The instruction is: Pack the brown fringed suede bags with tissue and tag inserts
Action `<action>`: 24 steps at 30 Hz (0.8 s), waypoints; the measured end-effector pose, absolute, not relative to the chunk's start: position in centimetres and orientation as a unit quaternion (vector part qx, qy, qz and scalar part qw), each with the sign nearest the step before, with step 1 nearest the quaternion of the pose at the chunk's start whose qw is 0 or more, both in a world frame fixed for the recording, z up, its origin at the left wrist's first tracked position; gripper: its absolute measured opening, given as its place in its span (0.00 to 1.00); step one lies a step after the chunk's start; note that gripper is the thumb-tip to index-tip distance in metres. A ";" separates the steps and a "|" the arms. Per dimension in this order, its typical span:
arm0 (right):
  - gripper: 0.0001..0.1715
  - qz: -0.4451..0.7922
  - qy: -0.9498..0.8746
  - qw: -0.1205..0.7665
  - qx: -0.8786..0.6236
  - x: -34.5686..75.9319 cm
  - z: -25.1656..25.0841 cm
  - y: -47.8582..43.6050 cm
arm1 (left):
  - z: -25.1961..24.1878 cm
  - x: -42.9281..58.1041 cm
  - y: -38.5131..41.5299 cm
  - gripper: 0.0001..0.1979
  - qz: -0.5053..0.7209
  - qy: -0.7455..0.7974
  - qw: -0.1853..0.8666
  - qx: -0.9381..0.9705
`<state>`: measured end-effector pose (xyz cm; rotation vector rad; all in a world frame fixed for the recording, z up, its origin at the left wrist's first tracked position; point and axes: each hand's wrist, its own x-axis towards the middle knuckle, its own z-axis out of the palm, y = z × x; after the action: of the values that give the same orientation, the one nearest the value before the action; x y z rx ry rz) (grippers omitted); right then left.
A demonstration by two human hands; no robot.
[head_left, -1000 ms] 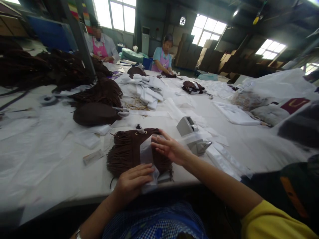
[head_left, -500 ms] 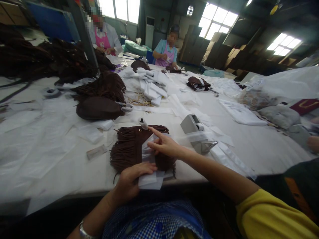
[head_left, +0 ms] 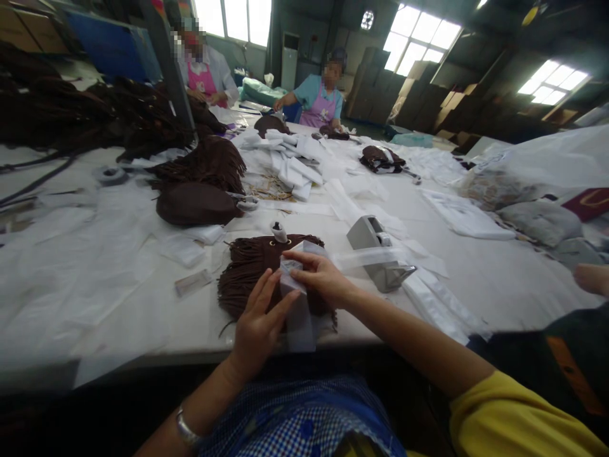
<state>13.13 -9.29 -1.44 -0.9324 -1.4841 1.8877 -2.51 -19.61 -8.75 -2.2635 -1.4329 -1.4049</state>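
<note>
A dark brown fringed bag [head_left: 242, 276] lies flat on the table in front of me, with a white-wrapped piece [head_left: 280, 233] standing up at its top edge between metal eyelets. Across the bag runs a strip of thin white paper [head_left: 301, 320], its lower end reaching the table edge. My right hand [head_left: 320, 277] pinches the upper part of this paper between thumb and fingers. Over the bag's middle, my left hand [head_left: 261, 314] has its fingers spread, the tips touching the paper's left edge.
A grey tape dispenser [head_left: 368, 235] stands right of the bag. Beyond lie another brown bag [head_left: 197, 204] and a heap of folded white paper [head_left: 295, 166]. Plastic sheets [head_left: 114, 279] cover the left side. Two co-workers in aprons sit across the table; another person's hand [head_left: 592, 279] shows at right.
My left hand has lifted from the paper's lower end and moved up beside my right. The right hand has gone from pointing at the bag's top to pinching the paper, whose upper part is now folded.
</note>
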 end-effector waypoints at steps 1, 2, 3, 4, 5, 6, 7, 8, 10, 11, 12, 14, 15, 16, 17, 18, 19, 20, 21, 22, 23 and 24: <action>0.28 0.703 -0.558 0.270 -0.349 13.1 -1.5 -9.4 | -8.7 -2.4 -19.6 0.28 -0.457 -0.480 0.078 -0.745; 0.29 0.703 -0.560 0.264 -0.349 13.0 -1.7 -9.4 | -8.7 -2.2 -19.6 0.28 -0.453 -0.480 0.091 -0.746; 0.29 0.704 -0.561 0.261 -0.349 13.0 -1.8 -9.5 | -8.7 -2.2 -19.5 0.27 -0.451 -0.473 0.097 -0.750; 0.30 0.705 -0.560 0.260 -0.348 12.9 -1.8 -9.5 | -8.7 -2.2 -19.5 0.26 -0.453 -0.464 0.098 -0.755; 0.30 0.704 -0.559 0.262 -0.350 12.9 -1.9 -9.6 | -8.7 -2.2 -19.5 0.24 -0.457 -0.453 0.093 -0.760; 0.31 0.701 -0.560 0.265 -0.354 12.9 -1.9 -9.7 | -8.8 -2.3 -19.5 0.23 -0.461 -0.442 0.084 -0.765; 0.31 0.696 -0.561 0.270 -0.359 13.0 -1.9 -9.7 | -8.9 -2.4 -19.6 0.22 -0.466 -0.428 0.076 -0.770; 0.31 0.691 -0.561 0.276 -0.362 13.0 -1.9 -9.8 | -9.0 -2.5 -19.6 0.20 -0.468 -0.412 0.067 -0.779; 0.32 0.691 -0.555 0.290 -0.362 13.1 -1.8 -10.0 | -9.2 -2.7 -19.7 0.20 -0.465 -0.375 0.050 -0.801; 0.33 0.696 -0.547 0.295 -0.359 13.1 -1.8 -10.1 | -9.2 -2.7 -19.8 0.20 -0.461 -0.361 0.043 -0.809; 0.33 0.704 -0.538 0.300 -0.355 13.1 -1.8 -10.2 | -9.3 -2.7 -19.8 0.20 -0.461 -0.351 0.037 -0.814; 0.31 0.714 -0.521 0.318 -0.343 13.2 -1.9 -10.3 | -9.3 -2.6 -19.9 0.22 -0.464 -0.356 0.020 -0.811; 0.29 0.715 -0.516 0.329 -0.338 13.2 -2.0 -10.2 | -9.2 -2.5 -19.9 0.22 -0.466 -0.365 0.012 -0.806; 0.28 0.713 -0.514 0.340 -0.334 13.2 -1.9 -10.1 | -9.2 -2.5 -19.9 0.23 -0.466 -0.373 0.004 -0.802; 0.28 0.711 -0.512 0.351 -0.331 13.2 -1.9 -10.0 | -9.1 -2.4 -19.9 0.23 -0.464 -0.376 -0.002 -0.802; 0.28 0.707 -0.512 0.362 -0.327 13.2 -1.8 -9.8 | -9.0 -2.4 -19.9 0.22 -0.463 -0.375 -0.007 -0.803; 0.28 0.701 -0.514 0.376 -0.321 13.1 -1.5 -9.5 | -9.0 -2.4 -19.9 0.21 -0.464 -0.371 -0.012 -0.804; 0.29 0.693 -0.521 0.391 -0.310 13.0 -1.2 -9.1 | -8.9 -2.4 -19.9 0.20 -0.469 -0.366 -0.018 -0.804; 0.29 0.681 -0.533 0.406 -0.296 12.9 -0.8 -8.7 | -8.8 -2.4 -20.0 0.20 -0.477 -0.362 -0.023 -0.801; 0.28 0.662 -0.553 0.422 -0.280 12.6 -0.2 -8.1 | -8.8 -2.5 -20.0 0.19 -0.484 -0.358 -0.029 -0.798; 0.27 0.634 -0.580 0.439 -0.262 12.4 0.3 -7.5 | -8.8 -2.6 -20.0 0.19 -0.490 -0.354 -0.035 -0.796; 0.26 0.598 -0.612 0.455 -0.246 12.0 0.9 -6.7 | -8.8 -2.6 -20.0 0.19 -0.492 -0.349 -0.040 -0.796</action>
<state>11.99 -6.75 0.87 -0.6066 -1.5097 1.4758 -2.64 -20.03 -8.84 -2.5681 -1.1250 -1.5873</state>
